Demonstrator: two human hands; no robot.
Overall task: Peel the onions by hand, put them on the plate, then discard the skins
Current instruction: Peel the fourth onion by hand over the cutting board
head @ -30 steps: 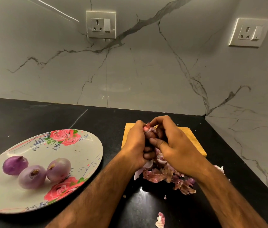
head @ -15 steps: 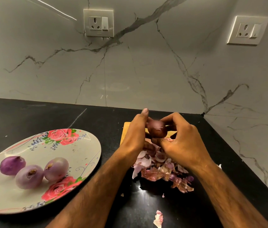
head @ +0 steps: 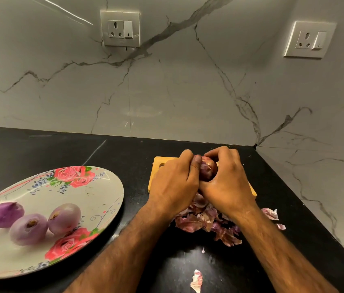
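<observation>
A loose scrap of skin (head: 196,280) is seen nearest. Three peeled onions (head: 29,228) are held on the plate (head: 95,199) at left. Past the pile of skins (head: 204,223), a dark red onion (head: 208,171) is clasped by the left hand (head: 175,185) and right hand (head: 228,187), fingers curled round it, above the wooden board (head: 156,176).

Two arms show from the near edge, both bare as far as can be seen. The left forearm (head: 124,250) carries fine dark hair along its length, thinning toward the wrist and the left hand (head: 175,182). The right forearm (head: 283,256) has the same dark hair, with tendons standing out as low ridges just behind the wrist. The right hand (head: 228,187) has a faint sheen across its back and rounded knuckles. The nail on the left thumb (head: 198,160) is cut short and plain.
</observation>
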